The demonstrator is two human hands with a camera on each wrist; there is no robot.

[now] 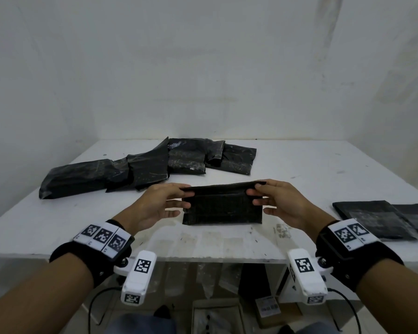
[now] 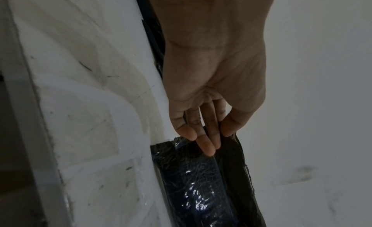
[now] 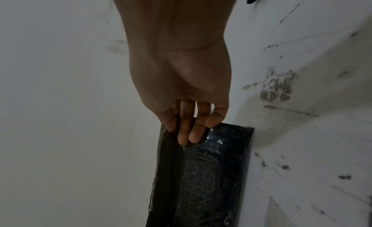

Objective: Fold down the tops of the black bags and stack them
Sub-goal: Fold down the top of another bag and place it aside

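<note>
A black bag (image 1: 222,206) stands on its lower long edge near the front middle of the white worktop (image 1: 323,169), its long axis running left to right and its broad face turned toward the person. Its top strip is bent over toward the person along that same axis.

The left hand (image 1: 159,203) takes the bag's upper left corner in a pinching grip, thumb on the far side and fingers (image 2: 208,144) on the near face. The right hand (image 1: 278,201) pinches the upper right corner the same way, thumb over the top edge, fingers (image 3: 194,133) laid on the near face.

At the back left of the worktop lies a row of unfolded black bags (image 1: 135,169), overlapping one another, so their count is hard to make out. At the right edge lie flat folded bags (image 1: 372,213), one overlapping another. Both wrist views are dim, and the bag's far end is cut off in each.
</note>
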